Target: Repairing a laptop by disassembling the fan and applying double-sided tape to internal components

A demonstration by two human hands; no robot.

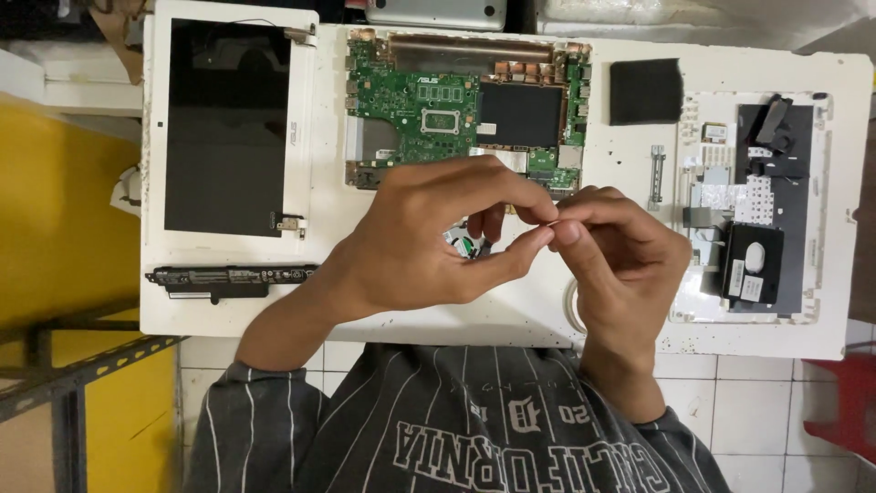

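My left hand point(429, 237) and my right hand point(620, 260) meet above the white table point(821, 342), fingertips pinched together on something too small to make out. Under the left fingers lies a small part with green on it point(464, 243), half hidden. Just beyond my hands sits a green laptop motherboard point(429, 100) with copper heat pipes and a black cover. A roll of tape point(571, 306) peeks out under my right hand.
A white laptop lid with a dark screen point(228, 128) lies at the left, a long black battery point(228, 276) below it. A black foam square point(645, 91), a metal bracket point(656, 172) and a white bottom case with a hard drive point(753, 263) are at the right.
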